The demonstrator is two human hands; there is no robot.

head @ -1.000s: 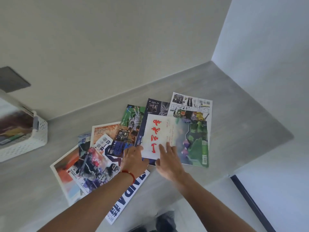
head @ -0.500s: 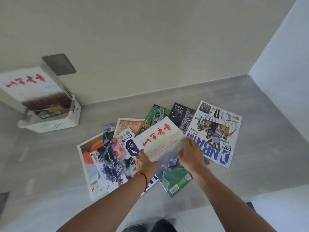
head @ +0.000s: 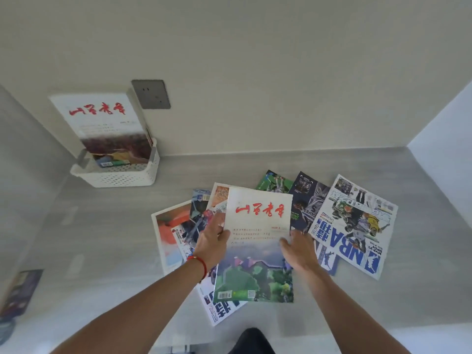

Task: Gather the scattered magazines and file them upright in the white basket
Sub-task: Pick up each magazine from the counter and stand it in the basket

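A white magazine with red calligraphy and a green landscape (head: 258,241) is held above the scattered pile. My left hand (head: 213,242) grips its left edge and my right hand (head: 297,251) grips its right edge. Under and around it lie several magazines fanned out on the grey counter: an NBA one (head: 357,226) at the right, a dark one (head: 307,203), a green one (head: 274,181), and red and blue ones (head: 173,231) at the left. The white perforated basket (head: 120,175) stands at the back left against the wall, with a similar white magazine (head: 102,123) upright in it.
A grey wall socket (head: 150,94) sits just right of the basket's magazine. The counter ends at a white side wall (head: 449,139) on the right. A dark booklet (head: 21,290) lies at the far left near the counter's front edge.
Both hands have taken the white magazine by its edges, lifted it off the pile and turned it square to me. The view has swung left, bringing the basket fully into sight.
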